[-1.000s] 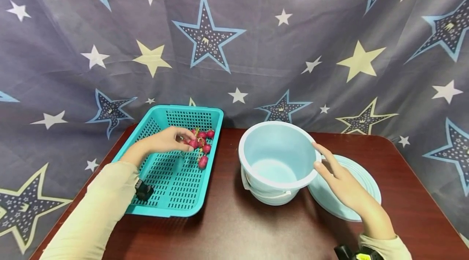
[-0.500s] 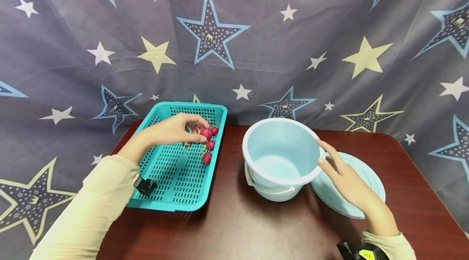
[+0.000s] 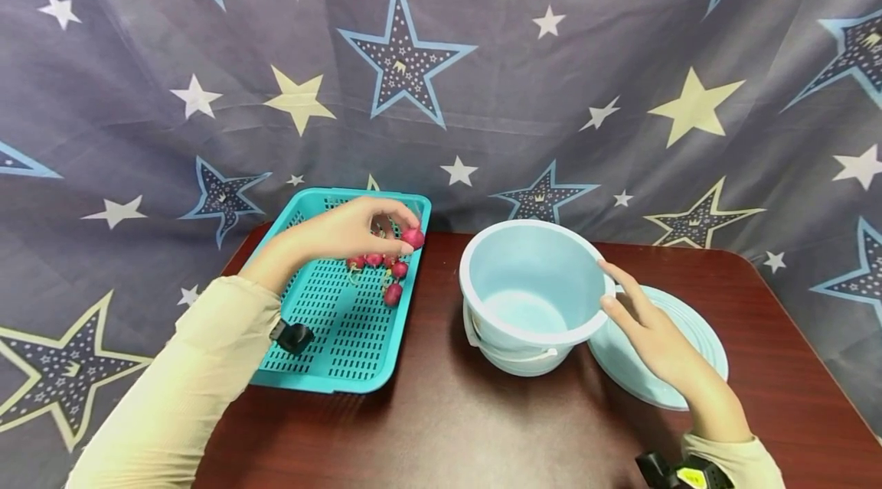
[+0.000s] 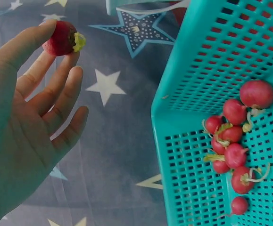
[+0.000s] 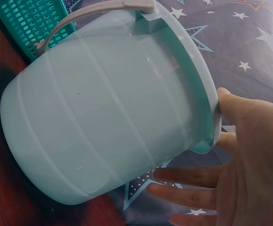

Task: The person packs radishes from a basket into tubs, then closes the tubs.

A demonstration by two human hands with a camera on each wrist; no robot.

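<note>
Pinching a radish point(image 4: 58, 39), my left hand point(image 3: 351, 231) hovers above the basket point(image 3: 400, 343); my spread right hand point(image 3: 651, 336) touches the bucket point(image 5: 89, 108).

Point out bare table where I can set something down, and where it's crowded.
Bare table shows between the basket and the bucket, and in front of the bucket. The basket's far right is crowded with radishes; the round lid and right hand crowd the bucket's right side.

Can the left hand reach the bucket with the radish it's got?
Probably yes. The left hand holds the radish up near the basket edge, and only bare table seems to lie between basket and bucket. The bucket's top is open, and its handle hangs down, out of the way.
</note>
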